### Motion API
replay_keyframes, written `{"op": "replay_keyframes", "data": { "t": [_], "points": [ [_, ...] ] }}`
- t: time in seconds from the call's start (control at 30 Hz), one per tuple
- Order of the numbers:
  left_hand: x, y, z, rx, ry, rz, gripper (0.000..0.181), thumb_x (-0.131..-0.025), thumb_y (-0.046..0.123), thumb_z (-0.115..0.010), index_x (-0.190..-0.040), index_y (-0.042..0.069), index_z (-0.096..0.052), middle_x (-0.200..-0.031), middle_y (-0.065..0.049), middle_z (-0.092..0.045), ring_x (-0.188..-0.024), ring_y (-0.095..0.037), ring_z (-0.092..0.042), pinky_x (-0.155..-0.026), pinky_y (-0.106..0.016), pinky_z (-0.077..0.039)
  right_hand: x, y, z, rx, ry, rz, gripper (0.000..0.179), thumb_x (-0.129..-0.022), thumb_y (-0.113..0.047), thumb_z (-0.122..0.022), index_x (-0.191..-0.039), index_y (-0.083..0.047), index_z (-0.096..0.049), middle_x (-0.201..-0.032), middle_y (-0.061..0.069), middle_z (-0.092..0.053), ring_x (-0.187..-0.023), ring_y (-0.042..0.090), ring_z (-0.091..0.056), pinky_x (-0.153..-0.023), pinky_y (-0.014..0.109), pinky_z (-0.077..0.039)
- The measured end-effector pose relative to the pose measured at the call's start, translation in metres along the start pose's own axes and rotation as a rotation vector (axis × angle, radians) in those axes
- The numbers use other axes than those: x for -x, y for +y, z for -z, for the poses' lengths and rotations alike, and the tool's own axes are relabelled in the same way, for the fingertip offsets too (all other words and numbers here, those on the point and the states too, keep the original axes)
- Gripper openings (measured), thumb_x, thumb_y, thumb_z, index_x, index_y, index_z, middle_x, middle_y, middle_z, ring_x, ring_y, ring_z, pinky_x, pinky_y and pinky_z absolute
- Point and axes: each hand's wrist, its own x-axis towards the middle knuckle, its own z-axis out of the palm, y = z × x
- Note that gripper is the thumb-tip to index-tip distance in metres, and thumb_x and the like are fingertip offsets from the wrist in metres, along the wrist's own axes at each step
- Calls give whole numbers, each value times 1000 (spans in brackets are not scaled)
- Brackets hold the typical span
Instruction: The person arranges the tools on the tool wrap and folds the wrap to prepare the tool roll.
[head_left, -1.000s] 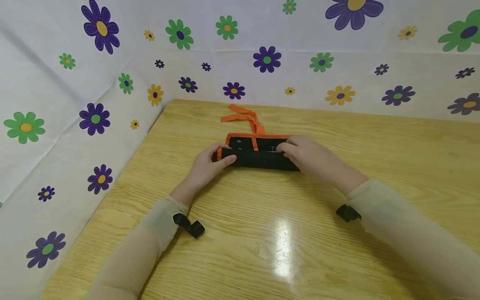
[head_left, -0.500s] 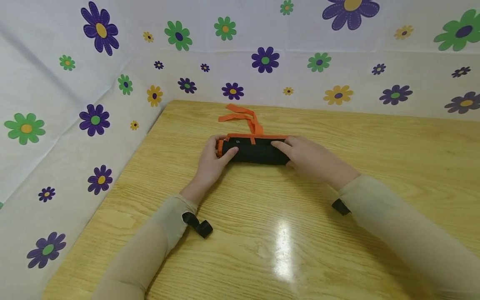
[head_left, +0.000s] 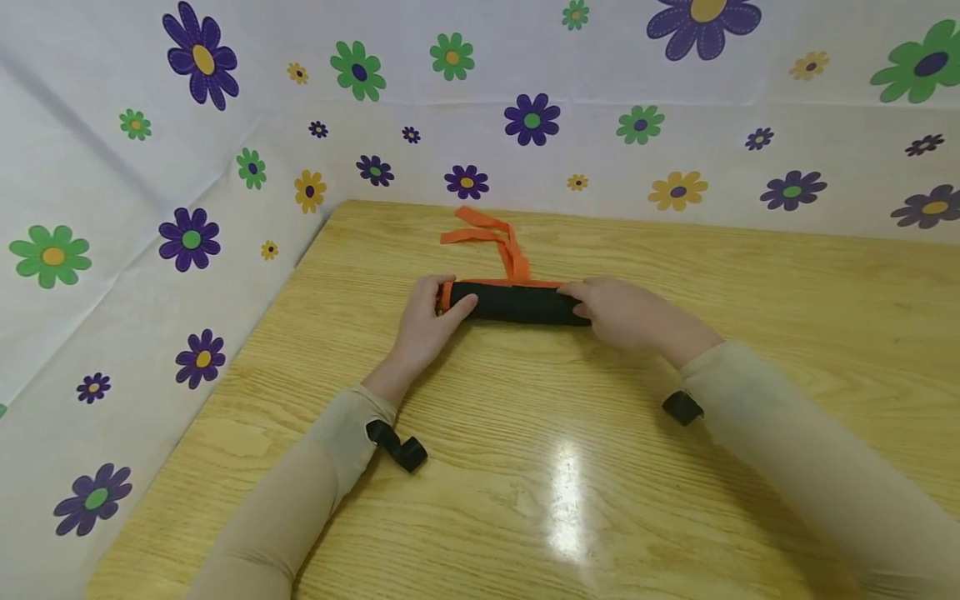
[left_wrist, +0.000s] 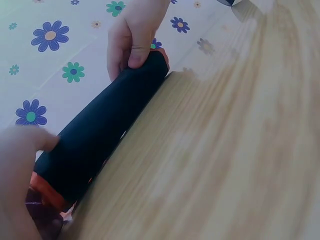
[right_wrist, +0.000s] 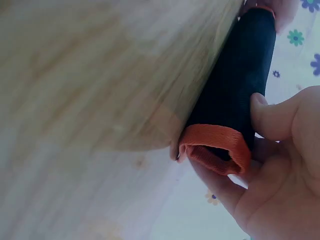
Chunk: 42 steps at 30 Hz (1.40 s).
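A black fabric tool roll (head_left: 525, 305) with orange edging lies rolled up on the wooden table (head_left: 480, 467). Two orange tie straps (head_left: 510, 246) trail from its far side. My left hand (head_left: 426, 321) grips its left end, thumb on the near face and fingers behind. At the other end my right hand (head_left: 630, 312) holds the roll; in the right wrist view its thumb presses the fabric and fingers curl beneath the orange-trimmed open end (right_wrist: 215, 147). What is wrapped inside is hidden.
A white sheet with printed flowers (head_left: 532, 121) hangs behind the table and along its left side. Black straps (head_left: 397, 446) dangle from both sleeves.
The roll has been turned away from me, covering the inner pockets and the printed numbers that showed earlier. Both hands stayed at its ends, the left shifting slightly to the right.
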Motion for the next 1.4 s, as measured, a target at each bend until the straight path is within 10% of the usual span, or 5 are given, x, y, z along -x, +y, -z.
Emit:
{"op": "replay_keyframes", "data": {
  "t": [0.33,0.53,0.73,0.93,1.4],
  "points": [
    [0,-1,0,-103,-49,-27,44,-91,46,-61,-106,4,-59,-106,-11,-49,-96,-26,-44,-80,-37,-37,2,9,6,-6,59,32,34,-100,0,-39,-128,7,-55,-93,13,-51,-77,24,-47,-71,36,-43],
    [-3,-2,-2,-32,-33,-48,39,-93,49,-57,-92,11,-60,-81,-7,-48,-76,-23,-44,-66,-33,-33,2,11,8,-87,-1,-21,42,-95,6,-31,-130,3,-54,-122,23,-57,-112,36,-54,-90,47,-44],
    [-7,1,-2,-9,-79,-78,34,-94,48,-56,-97,15,-65,-69,-5,-46,-67,-20,-44,-61,-31,-33,4,10,8,-32,35,-29,23,-98,1,-36,-112,-1,-55,-110,20,-58,-86,29,-53,-72,42,-42],
    [-12,6,-2,30,-107,-16,35,-93,48,-58,-96,13,-65,-79,-5,-50,-76,-21,-46,-65,-32,-34,5,12,11,127,121,7,20,-101,-15,-48,-107,-5,-65,-104,14,-59,-93,32,-55,-81,50,-46],
    [-10,-1,-2,60,-228,-68,25,-88,41,-67,-102,19,-68,-105,3,-64,-100,-15,-54,-91,-38,-41,20,18,10,-125,74,51,37,-101,-30,-50,-123,-4,-63,-119,12,-61,-109,28,-56,-91,49,-44]
  ]
}}
